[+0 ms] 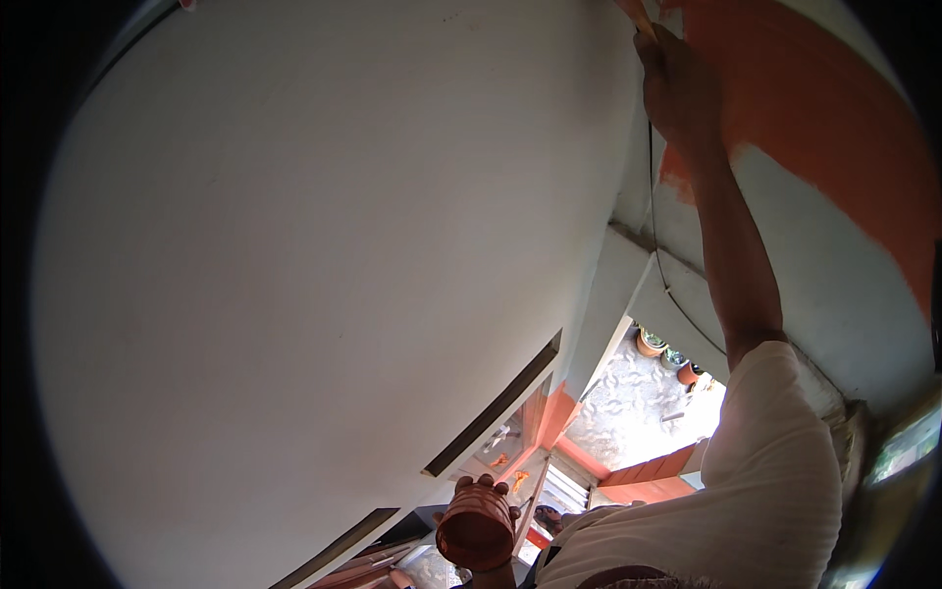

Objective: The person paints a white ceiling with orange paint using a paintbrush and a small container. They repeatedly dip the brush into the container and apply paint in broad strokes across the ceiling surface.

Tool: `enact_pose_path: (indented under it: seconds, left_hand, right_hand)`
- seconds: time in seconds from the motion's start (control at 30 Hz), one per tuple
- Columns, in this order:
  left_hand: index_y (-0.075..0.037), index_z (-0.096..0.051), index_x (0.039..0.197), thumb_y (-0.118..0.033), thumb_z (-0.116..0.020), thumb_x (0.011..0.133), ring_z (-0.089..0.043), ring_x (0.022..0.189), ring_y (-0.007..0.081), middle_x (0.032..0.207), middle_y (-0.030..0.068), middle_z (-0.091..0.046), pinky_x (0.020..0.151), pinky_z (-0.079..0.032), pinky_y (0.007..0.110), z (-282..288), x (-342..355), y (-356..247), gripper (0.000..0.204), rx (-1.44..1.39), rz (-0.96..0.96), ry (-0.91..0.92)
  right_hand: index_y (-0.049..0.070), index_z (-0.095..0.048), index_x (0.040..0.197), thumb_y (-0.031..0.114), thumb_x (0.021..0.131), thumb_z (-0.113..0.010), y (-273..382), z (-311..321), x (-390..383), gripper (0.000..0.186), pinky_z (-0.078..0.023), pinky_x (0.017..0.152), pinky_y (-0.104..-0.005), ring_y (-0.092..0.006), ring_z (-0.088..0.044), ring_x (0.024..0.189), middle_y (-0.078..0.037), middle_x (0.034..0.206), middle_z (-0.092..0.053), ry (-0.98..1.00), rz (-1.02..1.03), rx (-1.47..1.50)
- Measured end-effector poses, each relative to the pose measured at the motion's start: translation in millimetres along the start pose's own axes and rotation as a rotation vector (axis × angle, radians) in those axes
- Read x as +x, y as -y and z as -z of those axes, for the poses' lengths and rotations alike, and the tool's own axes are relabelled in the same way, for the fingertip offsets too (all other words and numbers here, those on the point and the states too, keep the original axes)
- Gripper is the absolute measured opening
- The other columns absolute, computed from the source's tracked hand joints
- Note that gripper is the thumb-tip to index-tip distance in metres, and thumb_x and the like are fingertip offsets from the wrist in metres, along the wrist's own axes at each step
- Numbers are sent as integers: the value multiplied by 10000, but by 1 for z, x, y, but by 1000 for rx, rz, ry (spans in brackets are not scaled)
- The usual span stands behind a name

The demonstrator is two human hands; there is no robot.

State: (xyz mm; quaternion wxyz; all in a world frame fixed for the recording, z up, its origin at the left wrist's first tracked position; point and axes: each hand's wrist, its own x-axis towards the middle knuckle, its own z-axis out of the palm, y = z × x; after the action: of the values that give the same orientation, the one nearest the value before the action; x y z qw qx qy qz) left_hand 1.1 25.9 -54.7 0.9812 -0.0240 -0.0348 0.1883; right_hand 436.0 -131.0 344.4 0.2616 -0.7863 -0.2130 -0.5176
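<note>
My right hand (pixel 682 93) is raised high at the upper right, its fingers closed around the handle of a paintbrush (pixel 640 18). The brush's far end is at the top edge of the picture and cannot be made out fully. Beside that hand, wet-looking orange paint (pixel 785 88) covers part of a pale wall (pixel 814 221), with a ragged lower edge. Low in the middle, my left hand (pixel 485 481) wraps its fingers around a reddish-brown paint pot (pixel 475 538). The pot is tilted so that its round end faces me; its contents are hard to tell.
A broad white surface (pixel 324 226) fills the left, with dark slots (pixel 496 402) in its lower part. A thin black cable (pixel 653 187) hangs along the corner. Far below are potted plants (pixel 651 342) on a patterned floor (pixel 628 393) and orange-edged ledges (pixel 648 476).
</note>
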Motion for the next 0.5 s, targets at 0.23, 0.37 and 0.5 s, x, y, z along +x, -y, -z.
enact_pose_path:
  seconds: [0.23,0.37,0.5]
  left_hand:
    - [-93,-365,1555,-641,-604,991,-486,1336,379,1448,210,-471,945,-620,584,3,1,4,822,111,34,8]
    - [-99,-376,1553,-647,-611,986,-478,1361,382,1458,203,-473,965,-607,586,1,9,9,823,30,50,37]
    - [-95,-388,1547,-650,-622,979,-471,1374,391,1463,207,-472,981,-596,595,-3,9,11,827,39,39,48]
  right_hand:
    - [56,-750,1151,398,1069,-585,-109,-18,29,389,-510,664,-394,-216,-628,670,-58,744,-646,-98,-154,188]
    - [26,-744,1103,302,1057,-615,-112,-13,44,308,-458,576,-308,-116,-555,629,8,727,-586,102,-527,773]
    - [-57,-669,1165,249,1066,-599,-68,-6,17,329,-397,521,-248,-86,-520,632,-5,794,-581,115,-671,1131]
